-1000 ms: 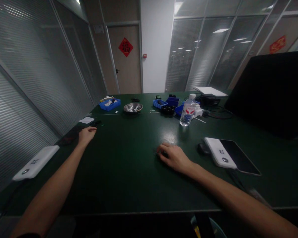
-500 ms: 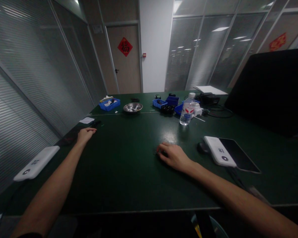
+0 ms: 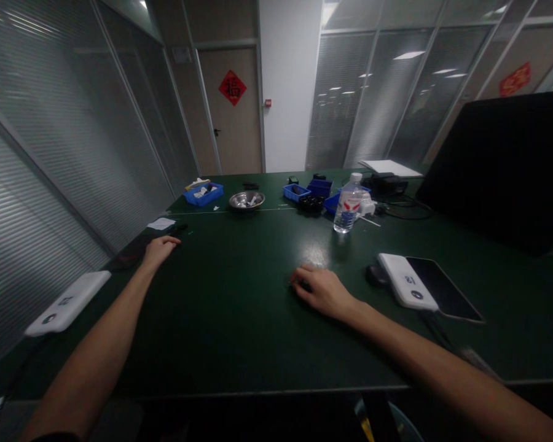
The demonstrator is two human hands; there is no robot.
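Note:
My left hand [image 3: 160, 250] lies low at the left side of the green table [image 3: 230, 313], its fingers stretched out to the right. Just beyond its fingertips is a small dark object [image 3: 179, 230], with a sheet of white paper [image 3: 161, 223] behind. Near the middle of the table, my right hand [image 3: 320, 287] rests with curled fingers. Thumb and fingertips come close together there, and whatever they may hold is too small and dim to name. To its right lie a black computer mouse [image 3: 375, 274], a white power bank [image 3: 408, 281] and a dark phone or tablet [image 3: 442, 287].
A clear water bottle [image 3: 348, 204] stands beyond my right hand. Farther back are a metal bowl [image 3: 247, 207], a blue basket [image 3: 203, 194], more blue trays [image 3: 320, 187] and cables. Another white power bank [image 3: 69, 304] lies at left. A large black screen [image 3: 502, 172] stands at right.
My left hand has shifted very slightly on the table. The right hand and the objects stay where they were.

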